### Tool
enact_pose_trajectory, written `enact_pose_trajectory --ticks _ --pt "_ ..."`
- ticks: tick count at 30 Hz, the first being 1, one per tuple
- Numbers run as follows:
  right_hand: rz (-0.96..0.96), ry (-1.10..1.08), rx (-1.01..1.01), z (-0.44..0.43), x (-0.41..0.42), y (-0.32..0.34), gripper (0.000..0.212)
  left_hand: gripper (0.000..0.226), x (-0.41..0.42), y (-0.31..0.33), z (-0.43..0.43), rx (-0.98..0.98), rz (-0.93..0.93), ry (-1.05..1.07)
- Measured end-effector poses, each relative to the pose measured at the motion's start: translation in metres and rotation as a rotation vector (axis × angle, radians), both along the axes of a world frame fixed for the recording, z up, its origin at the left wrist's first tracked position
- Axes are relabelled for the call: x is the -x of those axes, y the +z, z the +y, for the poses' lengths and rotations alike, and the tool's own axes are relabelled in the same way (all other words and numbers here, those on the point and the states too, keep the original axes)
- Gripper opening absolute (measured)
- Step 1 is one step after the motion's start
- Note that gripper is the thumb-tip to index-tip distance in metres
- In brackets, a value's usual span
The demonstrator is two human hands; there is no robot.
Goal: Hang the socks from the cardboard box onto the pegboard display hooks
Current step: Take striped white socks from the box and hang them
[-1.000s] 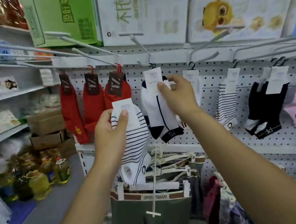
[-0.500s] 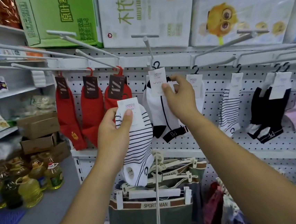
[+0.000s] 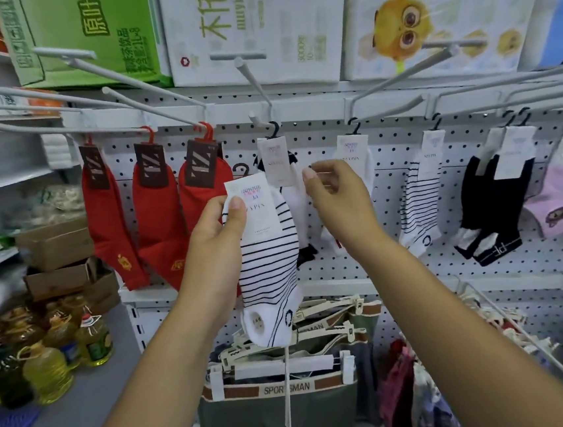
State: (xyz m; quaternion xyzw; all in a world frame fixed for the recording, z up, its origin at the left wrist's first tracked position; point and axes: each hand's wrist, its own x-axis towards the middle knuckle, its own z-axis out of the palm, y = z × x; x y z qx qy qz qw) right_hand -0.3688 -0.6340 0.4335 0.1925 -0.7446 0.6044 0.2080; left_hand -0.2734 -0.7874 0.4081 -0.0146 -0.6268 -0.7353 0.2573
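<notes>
My left hand [image 3: 213, 251] grips a white sock with thin black stripes [image 3: 269, 276] by its paper label, holding it up in front of the white pegboard [image 3: 388, 158]. Its small black hanger hook shows just above the label. My right hand [image 3: 341, 207] hovers beside a white-and-black sock [image 3: 276, 160] that hangs from the middle hook [image 3: 255, 78]; its fingers are loosely apart and hold nothing. Other socks hang along the row: three red ones [image 3: 155, 204] to the left, a striped one [image 3: 420, 206], a black one [image 3: 492, 206] and a pink one [image 3: 554, 200] to the right.
Long grey hook arms [image 3: 144, 85] jut out at head height. Clipped shorts on hangers [image 3: 280, 389] hang below the socks. Cardboard boxes [image 3: 56, 245] and oil bottles [image 3: 47, 370] stand on the floor at left. Large cartons [image 3: 255, 26] sit on top of the shelf.
My right hand has let go of the white-and-black sock, which now hangs on the middle hook. My left hand has lifted the striped sock slightly up and to the right.
</notes>
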Motion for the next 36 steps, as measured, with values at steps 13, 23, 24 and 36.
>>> enact_pose_trajectory --ticks 13,23,24,36 --pt "0.001 0.129 0.115 0.139 -0.06 -0.022 0.012 0.019 0.016 0.002 0.132 0.223 0.048 -0.109" --pt "0.04 -0.095 0.112 0.227 0.0 0.002 0.011 0.028 0.035 0.063 0.206 0.504 0.289 0.173" --pt "0.066 -0.09 0.11 0.229 0.006 0.009 0.011 0.031 0.035 0.07 0.213 0.539 0.321 0.181" --pt "0.18 0.113 -0.02 0.229 0.062 0.034 0.014 0.017 0.033 0.091 0.258 0.651 0.518 0.385"
